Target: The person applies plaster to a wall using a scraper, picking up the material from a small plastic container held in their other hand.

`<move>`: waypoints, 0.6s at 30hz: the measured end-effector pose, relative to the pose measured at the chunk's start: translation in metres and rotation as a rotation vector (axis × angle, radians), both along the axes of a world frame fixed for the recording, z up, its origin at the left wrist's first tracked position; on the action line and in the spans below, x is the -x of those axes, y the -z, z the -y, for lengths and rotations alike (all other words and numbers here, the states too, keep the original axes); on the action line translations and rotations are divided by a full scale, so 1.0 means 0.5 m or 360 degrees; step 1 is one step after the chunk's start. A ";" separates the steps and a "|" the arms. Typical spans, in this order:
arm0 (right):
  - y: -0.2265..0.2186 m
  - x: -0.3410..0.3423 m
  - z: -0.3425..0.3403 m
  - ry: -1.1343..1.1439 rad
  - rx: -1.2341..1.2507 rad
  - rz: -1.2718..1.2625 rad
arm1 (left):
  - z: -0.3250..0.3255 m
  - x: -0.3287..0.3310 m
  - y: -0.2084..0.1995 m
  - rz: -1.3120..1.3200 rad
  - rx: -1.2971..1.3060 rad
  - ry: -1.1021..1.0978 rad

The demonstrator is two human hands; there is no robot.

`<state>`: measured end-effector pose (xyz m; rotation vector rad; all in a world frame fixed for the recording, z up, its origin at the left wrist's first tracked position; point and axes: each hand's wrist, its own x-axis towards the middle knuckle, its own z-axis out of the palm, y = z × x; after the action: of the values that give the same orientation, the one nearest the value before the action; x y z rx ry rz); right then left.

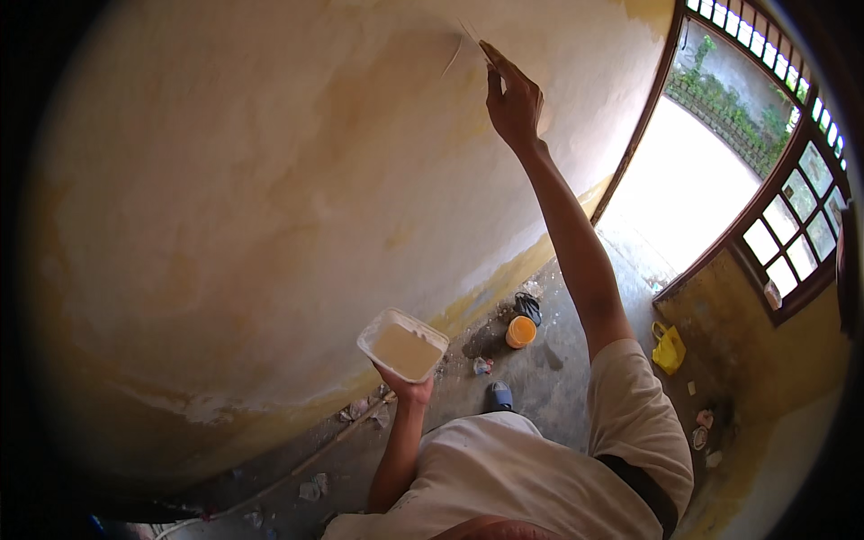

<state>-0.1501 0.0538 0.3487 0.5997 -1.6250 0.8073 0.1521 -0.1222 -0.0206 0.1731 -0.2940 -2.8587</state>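
Observation:
My right hand is raised at the end of a stretched arm, close to the upper part of the wall. Its fingers are closed on a thin flat scraper, seen almost edge-on, with its tip at or very near the wall; whether it touches cannot be made out. A thin shadow falls beside it. Lower down, my left hand supports a white rectangular plastic tub from below. Smooth cream-coloured paste lies inside the tub. The wall shows patchy white and yellowish areas.
On the grey floor stand an orange bucket and a black bag. A long pole lies along the wall's foot among scraps. To the right are an open doorway, a paned window and a yellow bag.

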 end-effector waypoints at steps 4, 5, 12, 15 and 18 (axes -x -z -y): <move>0.124 -0.025 0.118 0.0068 -0.0177 -0.0083 | 0.022 -0.029 0.010 0.0017 -0.0061 -0.0061; 0.173 -0.043 0.146 0.0054 -0.0197 -0.0033 | 0.025 -0.032 0.011 0.0023 -0.0063 -0.0069; 0.534 -0.191 0.229 -0.0155 -0.0527 0.0353 | 0.004 -0.048 0.012 0.0092 0.0134 -0.0218; 0.566 -0.239 0.217 -0.0342 -0.0475 0.0504 | 0.010 -0.068 0.013 0.0121 0.0346 -0.0364; 0.465 -0.256 0.203 -0.0491 -0.0322 0.0501 | 0.041 -0.075 0.031 0.0058 0.0164 -0.0342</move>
<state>-0.0220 -0.0475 0.1163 0.9191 -1.9449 1.0075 0.1895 -0.1428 -0.0359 0.2230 -0.4030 -2.6235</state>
